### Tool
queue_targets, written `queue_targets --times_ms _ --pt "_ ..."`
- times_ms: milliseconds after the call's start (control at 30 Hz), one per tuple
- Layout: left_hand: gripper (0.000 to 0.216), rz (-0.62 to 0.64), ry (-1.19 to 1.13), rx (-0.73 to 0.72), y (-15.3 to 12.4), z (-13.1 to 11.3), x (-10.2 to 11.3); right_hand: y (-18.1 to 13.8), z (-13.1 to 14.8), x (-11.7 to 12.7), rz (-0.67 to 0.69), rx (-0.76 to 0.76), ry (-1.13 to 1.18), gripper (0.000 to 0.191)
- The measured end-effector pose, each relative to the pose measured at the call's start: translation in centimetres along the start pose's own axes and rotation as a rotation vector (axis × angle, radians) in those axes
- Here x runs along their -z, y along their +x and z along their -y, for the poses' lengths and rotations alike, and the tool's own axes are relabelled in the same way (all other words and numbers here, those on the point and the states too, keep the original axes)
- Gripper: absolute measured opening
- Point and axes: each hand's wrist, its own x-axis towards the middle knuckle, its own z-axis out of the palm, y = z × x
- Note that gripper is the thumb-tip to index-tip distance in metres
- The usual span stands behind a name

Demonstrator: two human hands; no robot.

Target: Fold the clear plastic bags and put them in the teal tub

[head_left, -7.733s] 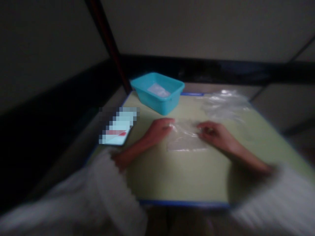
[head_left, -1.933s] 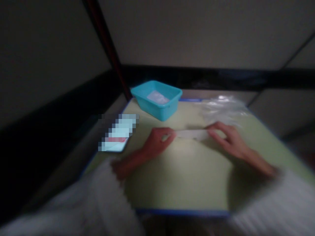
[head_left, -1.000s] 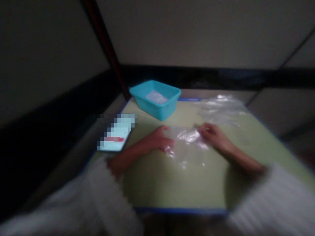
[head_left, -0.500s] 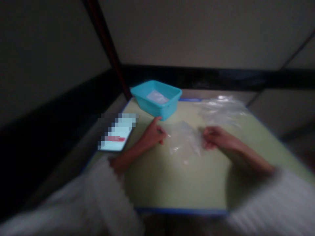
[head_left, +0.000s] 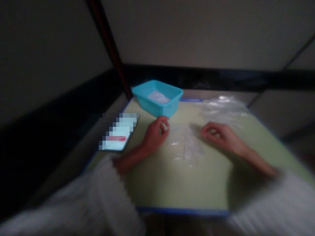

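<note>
A clear plastic bag hangs crumpled between my hands over the pale green table. My left hand pinches the bag's upper left edge, just in front of the teal tub. My right hand has its fingers curled at the bag's upper right edge. The picture is dim and blurred, so the right hand's grip on the film does not show clearly.
The teal tub at the table's far left holds something flat and whitish. A heap of clear plastic bags lies at the far right. A phone with a lit screen rests at the table's left edge. A dark red pole rises behind the tub.
Two seconds ago the bag was stretched flat and narrow between both hands. It has since loosened and crumpled. My left hand has shifted up toward the tub.
</note>
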Motion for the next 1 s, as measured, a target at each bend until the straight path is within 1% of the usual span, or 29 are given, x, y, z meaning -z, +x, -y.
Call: queue_targets --times_ms 33,67,133,200,233,333,400,533,733,900,1000 --pt "0.028 0.033 0.005 -0.021 -0.2 -0.2 -0.2 0.1 -0.1 -0.3 0.021 0.080 -0.031 0.019" --pt "0.027 0.058 0.012 -0.035 -0.4 -0.4 -0.3 0.2 -0.2 -0.5 0.072 0.163 -0.049 0.019" --pt "0.024 0.090 0.027 -0.041 -0.6 -0.6 -0.5 0.2 -0.5 -0.9 0.209 0.317 -0.059 0.016" --pt "0.019 0.103 0.032 -0.027 -0.6 -0.7 -0.5 0.1 -0.7 -1.2 0.313 0.405 -0.057 0.016" --pt "0.017 0.104 0.029 -0.015 -0.5 -0.7 -0.5 0.1 -0.7 -1.3 0.340 0.423 -0.061 0.019" --pt "0.013 0.112 0.006 0.019 -0.3 -0.5 -0.5 0.0 -0.6 -1.5 0.366 0.454 -0.086 0.030" --pt "0.011 0.131 -0.016 0.031 -0.2 -0.3 -0.5 0.0 -0.4 -1.6 0.373 0.472 -0.105 0.033" --pt "0.009 0.178 -0.069 0.040 -0.3 0.0 -0.7 0.0 0.0 -2.0 0.380 0.480 -0.128 0.036" --pt "0.015 0.248 -0.130 0.102 -0.6 0.6 -0.9 0.0 0.3 -2.7 0.404 0.493 -0.145 0.041" --pt "0.014 0.254 -0.157 0.113 -0.6 0.7 -0.9 0.1 0.6 -3.2 0.429 0.494 -0.162 0.044" --pt "0.013 0.248 -0.175 0.114 -0.5 0.5 -0.9 0.2 0.8 -3.7 0.416 0.492 -0.195 0.045"
